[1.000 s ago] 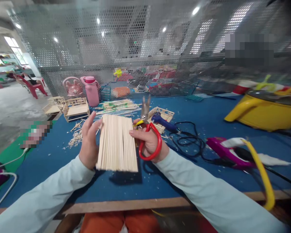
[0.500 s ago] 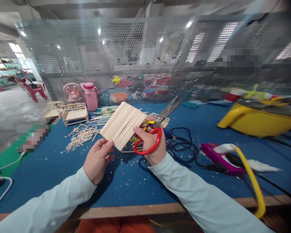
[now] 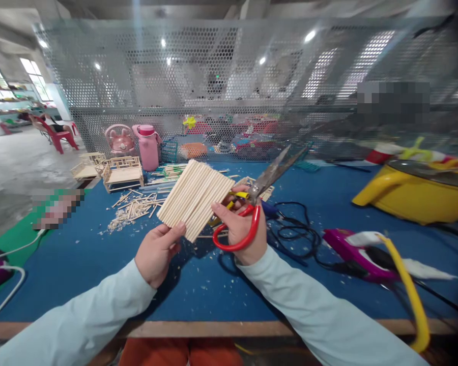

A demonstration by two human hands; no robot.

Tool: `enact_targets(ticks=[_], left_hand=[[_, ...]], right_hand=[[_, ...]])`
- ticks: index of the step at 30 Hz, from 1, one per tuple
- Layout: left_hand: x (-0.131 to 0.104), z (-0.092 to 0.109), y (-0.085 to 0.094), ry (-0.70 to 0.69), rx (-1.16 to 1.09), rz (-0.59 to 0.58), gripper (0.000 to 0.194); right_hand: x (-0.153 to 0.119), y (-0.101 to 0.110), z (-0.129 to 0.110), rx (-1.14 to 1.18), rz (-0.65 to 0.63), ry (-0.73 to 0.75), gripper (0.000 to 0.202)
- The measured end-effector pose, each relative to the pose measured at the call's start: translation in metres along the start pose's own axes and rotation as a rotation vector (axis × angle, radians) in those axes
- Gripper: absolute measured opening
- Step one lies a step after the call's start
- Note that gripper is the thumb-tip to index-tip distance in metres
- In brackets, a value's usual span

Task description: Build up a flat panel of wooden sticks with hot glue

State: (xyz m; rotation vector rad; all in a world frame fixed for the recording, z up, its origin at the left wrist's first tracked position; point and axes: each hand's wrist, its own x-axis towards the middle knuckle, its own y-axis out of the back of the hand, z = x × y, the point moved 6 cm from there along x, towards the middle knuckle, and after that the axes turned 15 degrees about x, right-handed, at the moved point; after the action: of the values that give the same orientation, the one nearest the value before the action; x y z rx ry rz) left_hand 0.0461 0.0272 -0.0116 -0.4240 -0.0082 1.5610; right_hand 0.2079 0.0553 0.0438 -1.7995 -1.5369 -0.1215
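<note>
A flat panel of pale round sticks [image 3: 196, 199] laid side by side is held tilted above the blue table. My left hand [image 3: 160, 251] pinches its lower left corner between thumb and fingers. At the panel's right edge, my right hand [image 3: 248, 229] has its thumb on the sticks and also carries red-handled scissors [image 3: 256, 189], whose blades are parted and point up to the right. A yellow-handled tool [image 3: 239, 194] shows by the right fingers; its rest is hidden.
Stick offcuts [image 3: 135, 209] lie left of the panel, before two small stick chairs [image 3: 122, 174] and a pink bottle [image 3: 148, 148]. At right are a purple tool [image 3: 345, 251], black cable [image 3: 299, 229] and yellow pan [image 3: 412, 193]. A perforated screen [image 3: 213, 76] stands behind.
The view has shifted slightly, so most things appear further right. The panel has turned a little in my hands, and my left thumb now lies further over its lower edge.
</note>
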Motion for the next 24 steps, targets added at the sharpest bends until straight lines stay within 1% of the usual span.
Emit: enact_targets(ticks=[4,8,13,18,21,24], left_hand=[[0.0,0.001,0.0,-0.009,-0.008,-0.002,0.038],[0.0,-0.003,-0.001,0.005,0.032,-0.013,0.041],[0.0,-0.009,0.002,0.041,0.116,0.019,0.043],[-0.001,-0.004,0.001,-0.025,0.15,0.0,0.038],[0.001,-0.006,0.002,-0.026,0.151,0.002,0.035],[0.002,-0.009,0.004,-0.033,0.179,-0.011,0.034]], right_hand=[[-0.001,-0.003,-0.006,-0.032,-0.028,0.035,0.045],[-0.002,-0.004,-0.01,-0.046,-0.033,0.064,0.045],[-0.001,-0.004,-0.004,-0.02,-0.04,-0.002,0.045],[0.001,-0.001,0.0,0.02,-0.002,-0.064,0.045],[0.001,-0.001,0.003,0.027,-0.009,-0.088,0.044],[0.004,0.0,0.005,0.045,0.013,-0.116,0.044]])
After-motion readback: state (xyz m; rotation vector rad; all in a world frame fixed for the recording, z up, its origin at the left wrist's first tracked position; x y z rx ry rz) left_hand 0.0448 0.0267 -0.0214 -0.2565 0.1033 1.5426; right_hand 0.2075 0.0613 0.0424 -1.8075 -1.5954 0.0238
